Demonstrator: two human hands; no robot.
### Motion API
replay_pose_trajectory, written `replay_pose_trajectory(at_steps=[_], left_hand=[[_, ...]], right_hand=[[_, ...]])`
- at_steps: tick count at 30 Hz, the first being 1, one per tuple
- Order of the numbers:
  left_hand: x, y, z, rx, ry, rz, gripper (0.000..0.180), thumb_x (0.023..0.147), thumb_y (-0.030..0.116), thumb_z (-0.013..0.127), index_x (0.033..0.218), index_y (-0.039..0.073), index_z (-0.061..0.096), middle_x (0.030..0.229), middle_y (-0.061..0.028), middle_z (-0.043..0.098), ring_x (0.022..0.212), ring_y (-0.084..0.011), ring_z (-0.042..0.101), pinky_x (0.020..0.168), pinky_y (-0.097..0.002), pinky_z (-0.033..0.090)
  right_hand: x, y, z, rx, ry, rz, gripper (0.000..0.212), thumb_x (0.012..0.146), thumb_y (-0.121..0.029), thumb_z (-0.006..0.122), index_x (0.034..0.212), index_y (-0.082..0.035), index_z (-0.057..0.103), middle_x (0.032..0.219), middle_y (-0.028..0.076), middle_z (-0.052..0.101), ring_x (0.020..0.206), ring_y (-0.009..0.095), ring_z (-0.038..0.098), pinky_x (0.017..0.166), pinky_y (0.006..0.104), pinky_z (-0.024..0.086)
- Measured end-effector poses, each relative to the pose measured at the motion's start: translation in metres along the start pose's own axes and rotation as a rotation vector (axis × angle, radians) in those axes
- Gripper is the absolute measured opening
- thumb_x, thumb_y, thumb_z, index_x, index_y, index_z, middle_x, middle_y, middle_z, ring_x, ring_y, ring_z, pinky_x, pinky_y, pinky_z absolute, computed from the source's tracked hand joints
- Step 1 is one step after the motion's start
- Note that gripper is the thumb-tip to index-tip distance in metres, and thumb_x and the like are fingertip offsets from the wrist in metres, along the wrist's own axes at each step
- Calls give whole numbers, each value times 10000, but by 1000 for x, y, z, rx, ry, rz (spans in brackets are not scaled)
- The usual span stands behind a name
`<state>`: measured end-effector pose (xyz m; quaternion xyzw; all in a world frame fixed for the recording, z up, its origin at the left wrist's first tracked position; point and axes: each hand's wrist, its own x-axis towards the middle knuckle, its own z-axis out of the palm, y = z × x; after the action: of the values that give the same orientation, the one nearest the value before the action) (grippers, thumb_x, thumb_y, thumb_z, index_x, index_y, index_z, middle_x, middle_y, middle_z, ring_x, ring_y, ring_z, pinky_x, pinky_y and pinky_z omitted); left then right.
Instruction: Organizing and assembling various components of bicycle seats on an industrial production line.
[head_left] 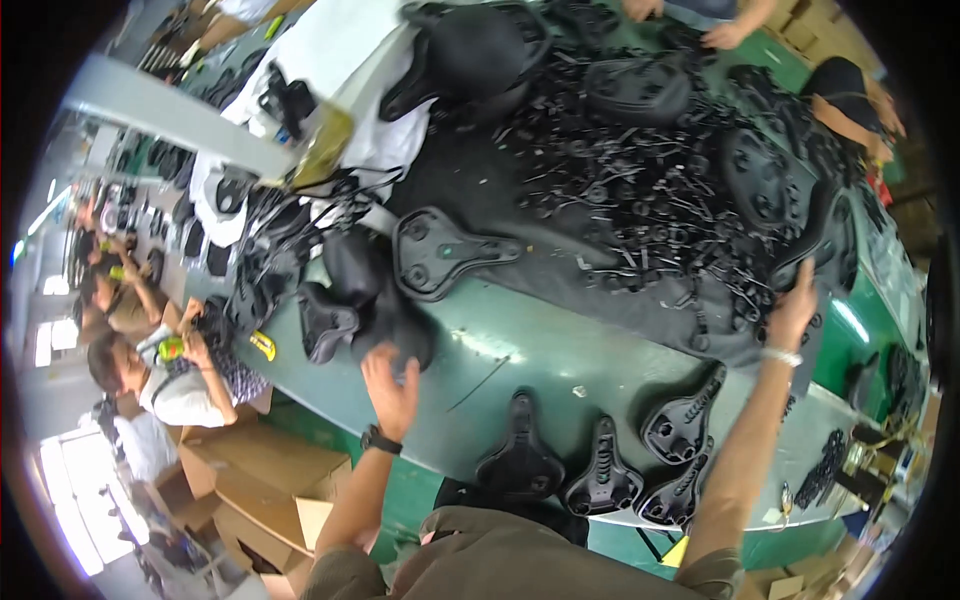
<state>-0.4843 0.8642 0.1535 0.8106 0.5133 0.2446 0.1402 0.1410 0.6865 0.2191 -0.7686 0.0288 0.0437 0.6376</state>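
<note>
My left hand (392, 385) is at the near edge of a smooth black bicycle saddle (402, 332), its thumb and fingers apart. Whether the fingertips touch that saddle is not clear. Another saddle, underside up (440, 255), lies just beyond it, and a smaller one (327, 322) sits to its left. Over on the right, my right hand (793, 305) grips the near end of a black bicycle saddle (835, 235), which is tilted up at the table's right side. Close to my body, several saddles lie on the green table, among them a smooth one (521, 460) and a ribbed one (604, 475).
A large heap of small black metal and plastic parts (640, 190) covers a dark cloth (480, 190) in the middle. Other people's hands (725, 36) are at the far side. Cardboard boxes (260, 490) stand at the lower left, and a yellow cutter (263, 345) lies on the table's left.
</note>
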Motion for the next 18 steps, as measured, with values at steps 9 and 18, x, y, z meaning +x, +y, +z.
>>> replay_pose_trajectory(at_steps=[9,18], left_hand=[[71,-95,-2,297,-49,-109,859,718,231,784,1465,60,394,1447,-189,444,1401,-414,334,1159,-521,281],[93,-119,-42,171,-147,28,631,606,81,736,1206,31,543,1236,-193,566,1197,-415,498,1087,-511,359]], right_hand=[[69,1,68,-535,83,-534,525,901,-429,705,1004,84,675,750,104,624,592,208,566,604,371,518],[-311,88,264,-846,-983,-1033,897,689,-269,819,1449,-47,395,1449,190,424,1365,385,386,1134,499,316]])
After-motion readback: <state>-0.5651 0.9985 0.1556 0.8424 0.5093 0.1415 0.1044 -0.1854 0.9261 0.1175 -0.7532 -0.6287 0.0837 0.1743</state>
